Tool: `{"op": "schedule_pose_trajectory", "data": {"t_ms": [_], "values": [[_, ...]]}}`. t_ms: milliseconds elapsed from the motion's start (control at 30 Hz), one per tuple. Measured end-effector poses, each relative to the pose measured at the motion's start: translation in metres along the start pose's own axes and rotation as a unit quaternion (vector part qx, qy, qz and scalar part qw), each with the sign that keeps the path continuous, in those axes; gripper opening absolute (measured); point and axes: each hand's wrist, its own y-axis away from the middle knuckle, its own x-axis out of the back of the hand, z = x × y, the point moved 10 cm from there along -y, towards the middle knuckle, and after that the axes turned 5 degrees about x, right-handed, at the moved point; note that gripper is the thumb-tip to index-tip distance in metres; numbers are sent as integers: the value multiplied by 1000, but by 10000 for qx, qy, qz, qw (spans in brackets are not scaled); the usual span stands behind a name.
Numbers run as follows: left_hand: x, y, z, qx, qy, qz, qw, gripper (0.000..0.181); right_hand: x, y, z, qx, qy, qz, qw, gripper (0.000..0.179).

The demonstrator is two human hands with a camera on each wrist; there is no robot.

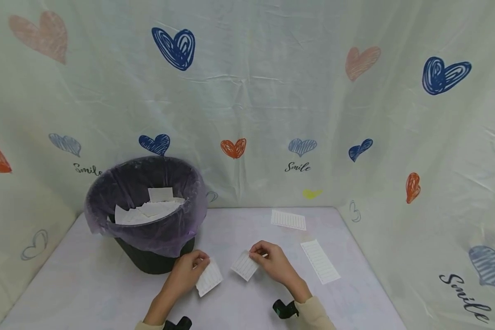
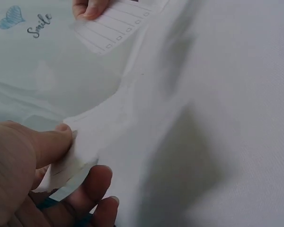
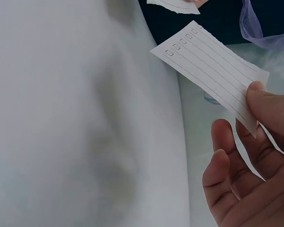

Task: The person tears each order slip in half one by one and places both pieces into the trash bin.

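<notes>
My left hand (image 1: 189, 270) pinches a torn piece of lined paper (image 1: 209, 277) between thumb and fingers, just in front of the bin. In the left wrist view that piece (image 2: 92, 127) shows a ragged upper edge. A second torn piece of lined paper (image 1: 245, 266) is pinched in my right hand (image 1: 275, 262), a short way to the right. The right wrist view shows this piece (image 3: 213, 71) with ruled lines, small checkboxes along one end and a rough torn side. Both pieces are held over the table, apart from each other.
A black bin (image 1: 148, 259) with a purple liner (image 1: 194, 197) stands at the left and holds several white paper pieces (image 1: 148, 211). Two lined paper sheets (image 1: 288, 220) (image 1: 320, 261) lie on the white table (image 1: 247, 311) at the right. A heart-print curtain (image 1: 247, 101) hangs behind.
</notes>
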Motion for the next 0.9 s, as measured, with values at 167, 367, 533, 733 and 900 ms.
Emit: {"op": "schedule_pose_trajectory", "data": {"t_ms": [167,367,533,733,900], "values": [[-2,5,21,-431,-237,-118,9987,3,8,-3,-5,42,17,28,10000,9],[4,14,52,-1188,-882,-293,9886,6,17,-10,-15,29,144,135,9998,8],[20,25,80,-1538,-1094,-279,9816,8,24,-17,-29,164,260,245,9992,6],[41,39,110,-1888,-998,-235,9766,7,28,-30,-54,467,303,366,9978,5],[62,57,134,-2220,-788,-65,9718,3,31,-41,-76,662,250,403,9967,8]]}}
